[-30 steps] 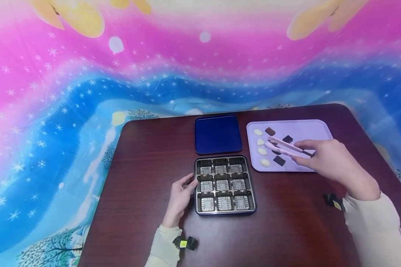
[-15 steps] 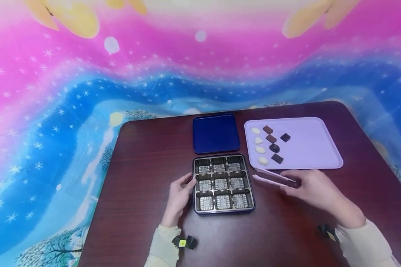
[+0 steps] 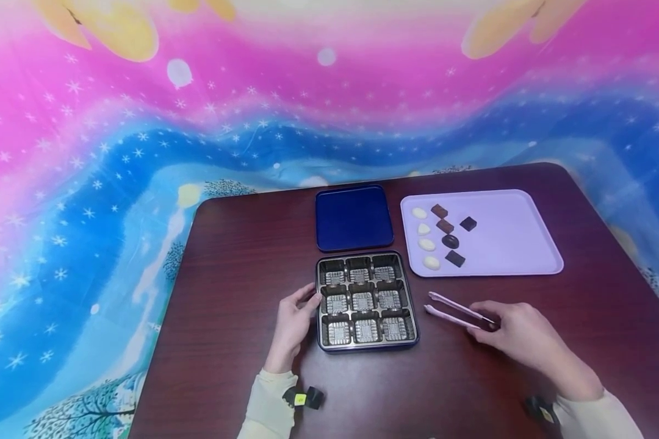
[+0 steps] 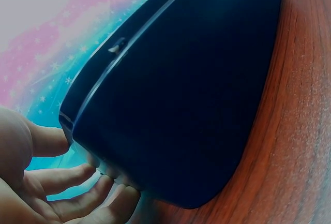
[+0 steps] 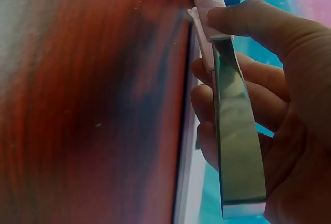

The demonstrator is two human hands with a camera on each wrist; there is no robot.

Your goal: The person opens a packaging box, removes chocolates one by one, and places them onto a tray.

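My left hand (image 3: 295,328) holds the left side of a dark blue tin box (image 4: 170,105). Its thumb lies at the rim and its fingertips touch the wall. Inside the box sits a dark tray divided into several square compartments (image 3: 361,301), with nothing visible in them. To the right of the box, my right hand (image 3: 518,335) grips a pair of pink-tipped metal tongs (image 5: 238,131) above the table. The tongs' arms are apart, with nothing between them. A lilac tray (image 3: 522,231) holds white chocolates (image 3: 426,244) in a column and dark and brown chocolates (image 3: 445,226) beside them.
Behind the box lies a dark blue lid (image 3: 354,217), to the left of the tray. Everything rests on a dark reddish-brown wooden table (image 3: 236,274). A colourful patterned cloth (image 3: 285,91) hangs behind and beside the table.
My right hand has brought the tongs from above the lilac tray down toward the table's near side, empty. The left hand stays at the box.
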